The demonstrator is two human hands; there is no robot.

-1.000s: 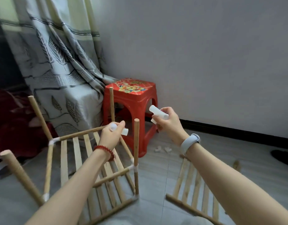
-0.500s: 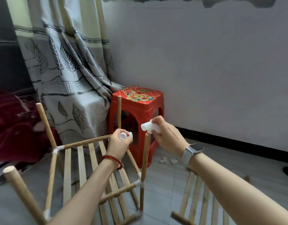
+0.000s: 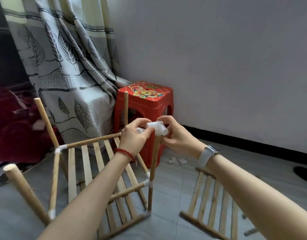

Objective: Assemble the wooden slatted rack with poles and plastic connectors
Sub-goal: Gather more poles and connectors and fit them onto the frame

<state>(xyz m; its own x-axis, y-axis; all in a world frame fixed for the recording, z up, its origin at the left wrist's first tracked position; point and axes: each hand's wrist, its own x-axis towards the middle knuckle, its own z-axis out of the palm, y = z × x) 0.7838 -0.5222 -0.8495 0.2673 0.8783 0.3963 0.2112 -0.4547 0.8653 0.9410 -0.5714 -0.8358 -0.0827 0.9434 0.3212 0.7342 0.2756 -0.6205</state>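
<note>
A partly built wooden slatted rack (image 3: 87,163) stands on the floor with several poles rising from white corner joints. A white plastic connector (image 3: 158,129) sits on top of the front right pole (image 3: 153,163). My right hand (image 3: 175,135) grips this connector from the right. My left hand (image 3: 135,137) holds a second white connector (image 3: 139,130) in its fingers and also pinches the first one from the left. A loose slatted panel (image 3: 211,201) lies flat on the floor to the right.
A red plastic stool (image 3: 145,108) stands against the wall right behind the rack. Two spare white connectors (image 3: 177,161) lie on the grey tiles beside it. A patterned curtain (image 3: 68,66) hangs at left, and a dark red blanket (image 3: 12,122) lies at far left.
My right hand brought its connector down onto the top of the front right pole. My left hand came across with its own connector and now meets the right hand at the pole top.
</note>
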